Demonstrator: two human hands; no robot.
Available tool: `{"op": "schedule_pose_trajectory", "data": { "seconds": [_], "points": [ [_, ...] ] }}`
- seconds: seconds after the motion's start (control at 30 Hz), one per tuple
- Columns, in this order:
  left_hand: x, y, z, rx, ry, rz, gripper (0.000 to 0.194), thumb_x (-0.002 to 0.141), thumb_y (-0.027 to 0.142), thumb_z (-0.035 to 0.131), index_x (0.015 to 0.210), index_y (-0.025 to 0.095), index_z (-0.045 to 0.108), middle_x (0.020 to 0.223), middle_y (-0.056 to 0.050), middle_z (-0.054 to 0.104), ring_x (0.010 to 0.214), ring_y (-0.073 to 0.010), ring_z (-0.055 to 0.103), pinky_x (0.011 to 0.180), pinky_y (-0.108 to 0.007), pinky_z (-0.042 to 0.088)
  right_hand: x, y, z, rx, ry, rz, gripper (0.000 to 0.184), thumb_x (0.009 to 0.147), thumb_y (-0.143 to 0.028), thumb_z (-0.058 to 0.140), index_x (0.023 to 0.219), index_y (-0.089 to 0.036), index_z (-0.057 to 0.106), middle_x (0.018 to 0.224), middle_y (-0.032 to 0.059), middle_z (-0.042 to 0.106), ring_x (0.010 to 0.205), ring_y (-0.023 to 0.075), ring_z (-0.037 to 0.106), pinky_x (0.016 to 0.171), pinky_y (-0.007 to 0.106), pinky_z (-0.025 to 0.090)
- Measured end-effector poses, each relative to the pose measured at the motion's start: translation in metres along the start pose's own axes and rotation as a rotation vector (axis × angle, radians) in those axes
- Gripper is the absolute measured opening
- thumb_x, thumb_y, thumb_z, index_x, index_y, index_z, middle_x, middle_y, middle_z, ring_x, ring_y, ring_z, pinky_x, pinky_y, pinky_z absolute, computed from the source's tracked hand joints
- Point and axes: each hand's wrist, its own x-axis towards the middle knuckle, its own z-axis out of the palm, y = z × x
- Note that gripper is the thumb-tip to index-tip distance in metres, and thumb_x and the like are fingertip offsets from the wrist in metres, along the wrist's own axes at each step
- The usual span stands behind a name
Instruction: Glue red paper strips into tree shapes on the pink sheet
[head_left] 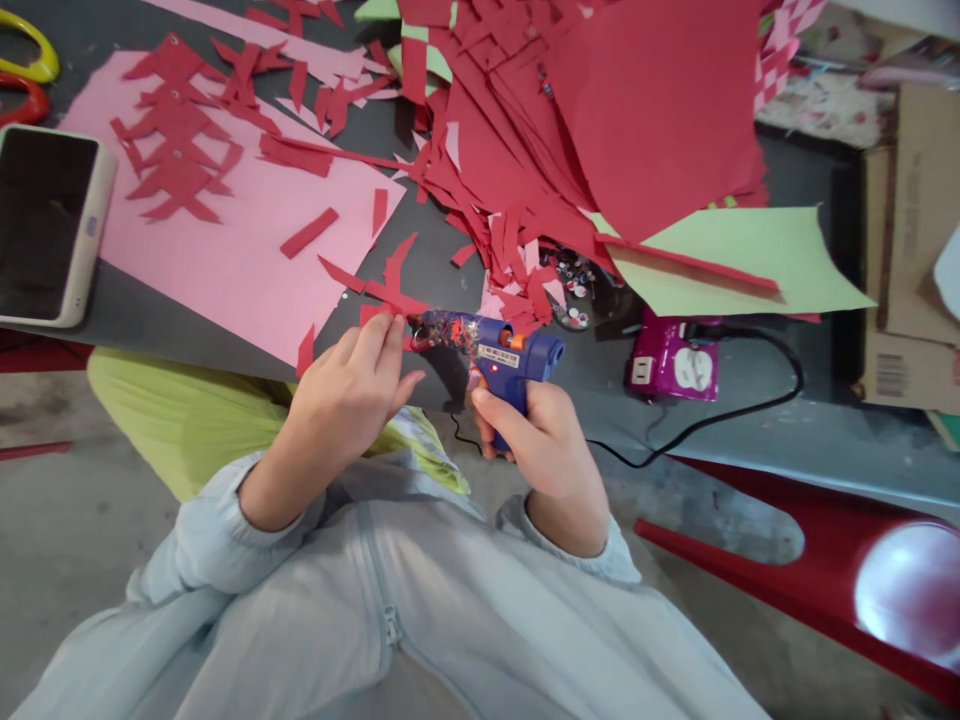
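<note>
My right hand (536,430) is wrapped around the handle of a blue hot glue gun (517,365), its small red light lit. The gun's nozzle points left, and its front part is covered in stringy, dried glue. My left hand (349,375) lies palm down at the table's near edge, thumb held apart. Its fingertips rest on a small red paper piece (373,314) right beside the nozzle, hiding part of it. Just beyond them lies a cut red paper shape (394,285) with pointed ends.
A pink sheet (247,270) carries a layered red paper figure (178,135). A phone (49,225) and scissors (34,55) are at left. Red sheets (667,110), googly eyes (577,285) and a green sheet (750,260) lie beyond. A black cord (799,375) joins a purple power box (675,365).
</note>
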Motion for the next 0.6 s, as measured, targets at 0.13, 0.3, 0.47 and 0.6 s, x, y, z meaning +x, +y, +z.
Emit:
{"op": "schedule_pose_trajectory", "data": {
  "seconds": [0.13, 0.3, 0.47, 0.6],
  "points": [
    [0.0001, 0.0007, -0.0005, -0.007, -0.007, -0.002, 0.05, 0.102, 0.035, 0.047, 0.138, 0.002, 0.053, 0.127, -0.023, 0.066, 0.102, -0.0286, 0.066, 0.081, -0.038, 0.056, 0.002, -0.0059, 0.0009, -0.018, -0.005, -0.004, 0.044, 0.092, -0.044, 0.057, 0.054, -0.021, 0.052, 0.046, -0.0006, 0.055, 0.042, 0.0119, 0.052, 0.044, 0.024, 0.036],
    [-0.0002, 0.0009, -0.0007, -0.023, -0.017, -0.029, 0.049, 0.102, 0.037, 0.046, 0.14, 0.007, 0.053, 0.127, -0.02, 0.065, 0.102, -0.0273, 0.066, 0.082, -0.037, 0.056, 0.0011, -0.0075, 0.0003, -0.025, -0.004, 0.002, 0.044, 0.093, -0.042, 0.056, 0.054, -0.021, 0.052, 0.046, -0.0004, 0.055, 0.043, 0.0117, 0.053, 0.043, 0.024, 0.035],
    [-0.0004, 0.0009, 0.0001, -0.029, -0.01, -0.034, 0.048, 0.102, 0.038, 0.046, 0.139, 0.008, 0.054, 0.127, -0.019, 0.066, 0.102, -0.0267, 0.067, 0.084, -0.037, 0.055, -0.0013, -0.0058, -0.0011, -0.038, -0.005, -0.007, 0.045, 0.093, -0.043, 0.056, 0.054, -0.022, 0.052, 0.046, -0.0003, 0.056, 0.043, 0.0115, 0.052, 0.043, 0.024, 0.036],
    [-0.0002, 0.0014, -0.0005, -0.003, -0.008, -0.017, 0.05, 0.102, 0.037, 0.046, 0.138, 0.004, 0.054, 0.127, -0.021, 0.066, 0.102, -0.0278, 0.067, 0.083, -0.037, 0.056, 0.0003, -0.0076, -0.0005, -0.04, -0.009, 0.002, 0.045, 0.093, -0.043, 0.056, 0.054, -0.021, 0.052, 0.046, -0.0006, 0.055, 0.042, 0.0115, 0.052, 0.043, 0.024, 0.036]
  ]
}}
